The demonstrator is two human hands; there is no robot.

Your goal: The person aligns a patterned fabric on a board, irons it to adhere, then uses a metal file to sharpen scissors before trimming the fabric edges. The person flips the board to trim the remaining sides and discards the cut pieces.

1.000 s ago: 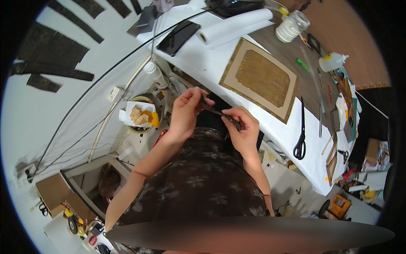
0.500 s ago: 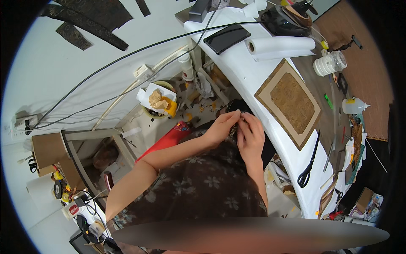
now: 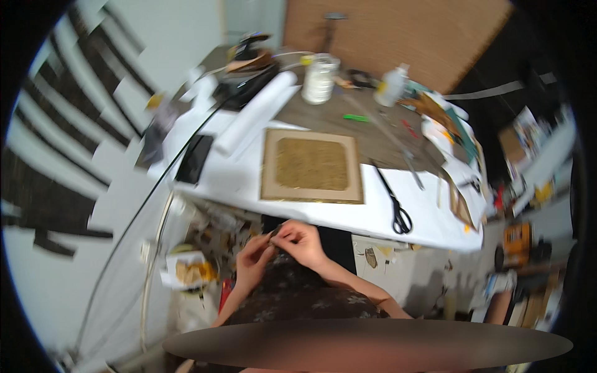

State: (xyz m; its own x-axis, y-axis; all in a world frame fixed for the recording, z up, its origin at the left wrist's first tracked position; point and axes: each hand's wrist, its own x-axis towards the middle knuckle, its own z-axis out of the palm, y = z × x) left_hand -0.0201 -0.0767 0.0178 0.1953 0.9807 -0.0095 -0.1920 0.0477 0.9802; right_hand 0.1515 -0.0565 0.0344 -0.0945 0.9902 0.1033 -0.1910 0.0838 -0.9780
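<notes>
My left hand (image 3: pixel 252 258) and my right hand (image 3: pixel 301 243) meet over my lap, just below the table's front edge. Their fingertips pinch a small dark brown piece (image 3: pixel 275 232), mostly covered by the fingers and blurred, so its exact kind is unclear. On the table beyond the hands lies a rectangular panel (image 3: pixel 311 165) with a patterned golden-brown centre, a beige band and a brown outer border. To its right rest black-handled scissors (image 3: pixel 400 217), blades pointing away from me.
White paper (image 3: pixel 323 211) covers the table's front. A phone (image 3: pixel 196 158), a paper roll (image 3: pixel 255 112), an iron (image 3: pixel 249 71), a white jar (image 3: pixel 320 81), a squeeze bottle (image 3: pixel 392 86) and a metal ruler (image 3: pixel 398 146) lie around. A bin (image 3: pixel 189 271) stands lower left; a cable hangs at left.
My view has turned to the right, so the table now lies straight ahead. Both hands stay together at my lap, fingers still pinching; the panel and scissors remain on the table.
</notes>
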